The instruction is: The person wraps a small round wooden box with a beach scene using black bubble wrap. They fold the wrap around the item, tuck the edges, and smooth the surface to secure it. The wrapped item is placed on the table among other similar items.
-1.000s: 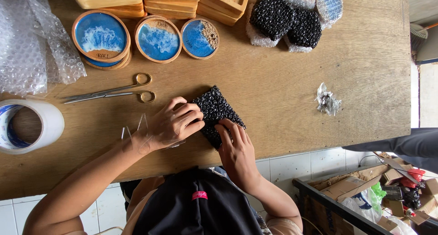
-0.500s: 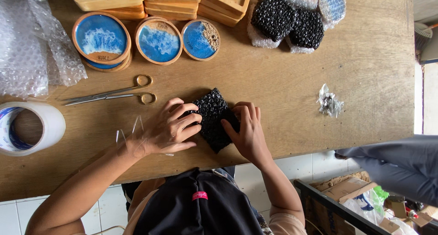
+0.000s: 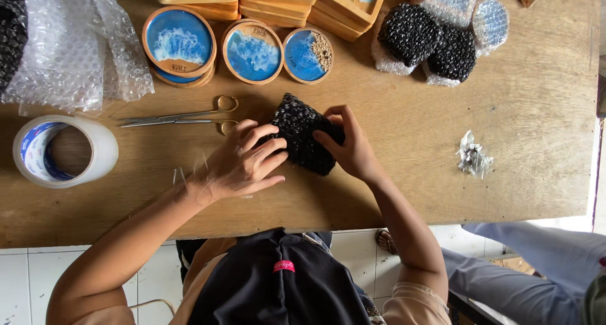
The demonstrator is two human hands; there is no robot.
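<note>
Two hands meet on one small bundle at the middle of the wooden table. Our left hand lies spread on its left edge, fingers pressing down flat, with strips of clear tape stuck along the back of the hand and wrist. Just right of it sits the black bubble-wrapped bundle, tilted on the board, near the table's front. Our right hand pinches its right side, thumb and fingers curled closed on the wrap.

We judge the bundle light and soft on the outside, with something stiff within; the padding gives under a finger and the plastic is slick, so we take it by its opposite edges and press rather than squeeze. It looks dark, knobbly and glossy, roughly squarish with rounded corners.

Going left to right beyond it: a roll of clear tape, scissors, three round blue resin coasters, and two more black wrapped bundles at the far right.
</note>
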